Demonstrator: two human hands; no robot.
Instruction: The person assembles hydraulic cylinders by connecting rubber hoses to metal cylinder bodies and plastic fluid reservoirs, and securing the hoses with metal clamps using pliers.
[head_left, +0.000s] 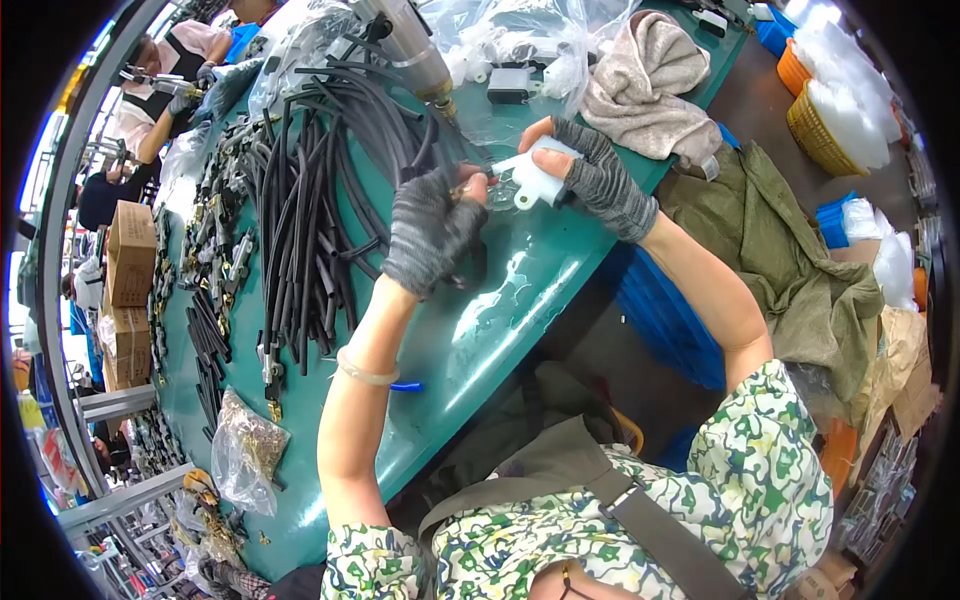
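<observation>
My right hand, in a grey fingerless glove, grips a white plastic housing with small mounting ears and a dark part along its lower edge. Close by on the left is my left hand, gloved alike. Its thumb and fingertips are pinched together beside the housing's left end, and what lies between them is too small to make out. Both hands are above the green table. Just beyond them a metal powered driver points down toward the table.
Black tubes lie in a large pile left of my hands. Farther left are metal lock-like parts and a bag of small parts. A beige towel lies at the right edge. Other people work across the table.
</observation>
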